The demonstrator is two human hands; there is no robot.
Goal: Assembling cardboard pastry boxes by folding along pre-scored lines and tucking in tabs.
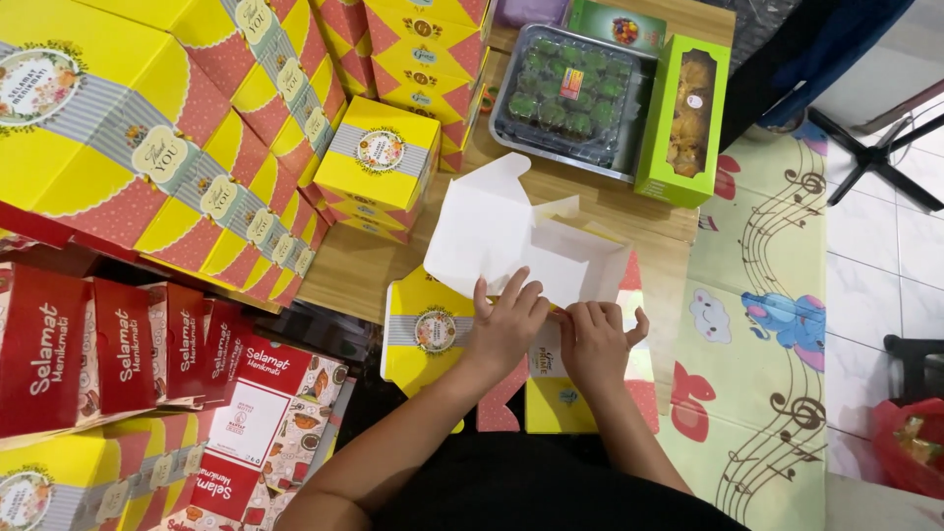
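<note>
Currently the left hand (506,324) lies flat on the near wall of the half-folded box (511,251), fingers (515,288) spread slightly and pressing down on the card rather than gripping it. The right hand (595,339) sits just beside it, fingers curled together and pinching a small flap at the same wall.

The box lies at the near edge of the tabletop (364,265), white inner face up. Its walls are partly raised and its lid panel stands tilted at the far left. The yellow printed outer face with a round label shows below the left hand. Judged from this, the folding is begun but unfinished: the near wall is not yet locked, the lid is open, and the box holds nothing.

Outward from the hands:
- A stack of finished yellow boxes (379,162) with round labels stands just behind, to the left.
- A large pile of yellow-and-pink boxes (147,147) fills the left side.
- Red flat cartons (108,344) lean upright at the near left.
- A clear tray of green cakes (570,93) rests at the far edge.
- A green window box (685,118) of pastries lies beside the tray.
- A patterned floor mat (777,295) lies to the right.
</note>
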